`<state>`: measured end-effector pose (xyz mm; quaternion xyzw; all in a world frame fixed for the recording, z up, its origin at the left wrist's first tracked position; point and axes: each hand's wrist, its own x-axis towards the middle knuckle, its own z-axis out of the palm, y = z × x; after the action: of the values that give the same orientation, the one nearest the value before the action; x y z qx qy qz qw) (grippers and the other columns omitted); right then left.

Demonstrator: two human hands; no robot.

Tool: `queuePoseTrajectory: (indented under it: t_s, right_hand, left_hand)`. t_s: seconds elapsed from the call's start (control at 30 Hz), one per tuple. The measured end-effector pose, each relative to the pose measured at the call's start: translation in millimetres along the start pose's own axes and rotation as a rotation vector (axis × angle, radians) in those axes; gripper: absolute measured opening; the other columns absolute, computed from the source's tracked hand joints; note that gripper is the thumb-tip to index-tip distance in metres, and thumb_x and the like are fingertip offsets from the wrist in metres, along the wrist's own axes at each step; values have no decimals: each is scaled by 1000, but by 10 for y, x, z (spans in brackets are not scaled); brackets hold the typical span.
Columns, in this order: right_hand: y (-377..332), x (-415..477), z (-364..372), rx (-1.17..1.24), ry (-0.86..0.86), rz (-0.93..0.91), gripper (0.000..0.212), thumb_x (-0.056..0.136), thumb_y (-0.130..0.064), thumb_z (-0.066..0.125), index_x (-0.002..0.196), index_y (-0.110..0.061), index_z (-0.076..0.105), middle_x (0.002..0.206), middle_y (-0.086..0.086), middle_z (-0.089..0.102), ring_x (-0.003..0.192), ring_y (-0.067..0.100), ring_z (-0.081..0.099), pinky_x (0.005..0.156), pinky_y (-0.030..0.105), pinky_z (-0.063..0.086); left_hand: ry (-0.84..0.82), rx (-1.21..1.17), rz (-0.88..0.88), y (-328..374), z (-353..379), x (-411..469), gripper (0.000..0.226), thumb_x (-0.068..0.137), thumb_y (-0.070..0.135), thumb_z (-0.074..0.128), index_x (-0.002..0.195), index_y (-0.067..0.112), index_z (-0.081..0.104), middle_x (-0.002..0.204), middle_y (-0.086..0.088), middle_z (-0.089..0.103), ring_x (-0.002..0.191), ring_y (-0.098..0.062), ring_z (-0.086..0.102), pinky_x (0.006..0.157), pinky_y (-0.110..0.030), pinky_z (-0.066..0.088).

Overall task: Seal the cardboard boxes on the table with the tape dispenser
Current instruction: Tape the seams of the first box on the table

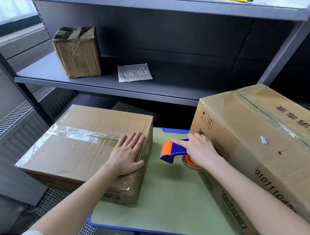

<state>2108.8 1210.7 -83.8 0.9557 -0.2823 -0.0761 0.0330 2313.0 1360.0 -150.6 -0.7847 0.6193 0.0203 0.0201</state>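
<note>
Blue and orange plastic tape dispenser (174,151) is over the far middle of the green, blue-rimmed table (163,199). The right hand (199,151) grips its handle, index finger straight along the top. The left hand (128,152) lies flat, fingers straight, on the low taped cardboard box (72,148) at the table's left; a large printed cardboard box (258,141) fills the table's right.

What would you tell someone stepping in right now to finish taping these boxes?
Left hand lies flat, fingers straight, on the smaller cardboard box. Right hand grips the tape dispenser between the two boxes, over the green table.
Done: a clear tape strip covers the smaller box's top seam; the larger cardboard box looks taped along its top seam too.
Left: check hidden sides, tape any open seam.
</note>
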Motion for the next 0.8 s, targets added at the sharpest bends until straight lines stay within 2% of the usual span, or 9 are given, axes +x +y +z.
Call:
queuePoseTrajectory:
  t_s: [0.17, 0.23, 0.37, 0.53, 0.67, 0.8]
  right_hand:
    - [-62, 67, 85, -69, -17, -25, 61, 99, -11, 32, 145, -46, 15, 113, 9, 48, 112, 30, 43, 93, 35, 31]
    - [-115, 114, 111, -81, -33, -35, 59, 99, -12, 30, 145, -46, 17, 113, 9, 48, 112, 31, 43, 94, 35, 31]
    - [-227, 222, 156, -51, -91, -36, 53, 102, -17, 30, 145, -46, 19, 113, 10, 47, 113, 32, 42, 95, 36, 32]
    - [-393, 367, 213, -67, -128, -56, 50, 101, -21, 35, 144, -45, 24, 115, 11, 49, 115, 34, 44, 96, 38, 33]
    - [-482, 451, 201, -108, -141, -67, 55, 98, -24, 47, 144, -43, 23, 118, 13, 49, 116, 35, 45, 95, 39, 35]
    - [-461, 516, 147, -169, -152, -67, 53, 99, -25, 45, 144, -43, 24, 121, 13, 49, 118, 35, 43, 96, 39, 34]
  left_hand:
    - [47, -18, 12, 9, 62, -18, 83, 73, 69, 7, 145, 33, -13, 156, 5, -11, 144, -14, -12, 116, -39, -6]
    - [65, -28, 21, 3, 77, -19, 83, 75, 67, 15, 147, 32, -5, 157, 4, -4, 145, -16, -8, 115, -40, -4]
    - [120, -48, 34, 0, 95, -27, 82, 77, 61, 33, 150, 26, 18, 155, -3, 18, 144, -25, 14, 112, -42, 5]
    - [134, -36, 24, 25, 67, -29, 80, 75, 57, 40, 146, 20, 35, 149, -8, 35, 138, -28, 31, 109, -44, 13]
    - [125, -41, 25, 18, 83, -19, 80, 77, 57, 35, 148, 21, 27, 153, -6, 26, 142, -25, 22, 111, -43, 8]
    - [125, -28, 27, 13, 76, -15, 79, 79, 57, 36, 148, 20, 29, 152, -7, 28, 142, -27, 23, 110, -44, 9]
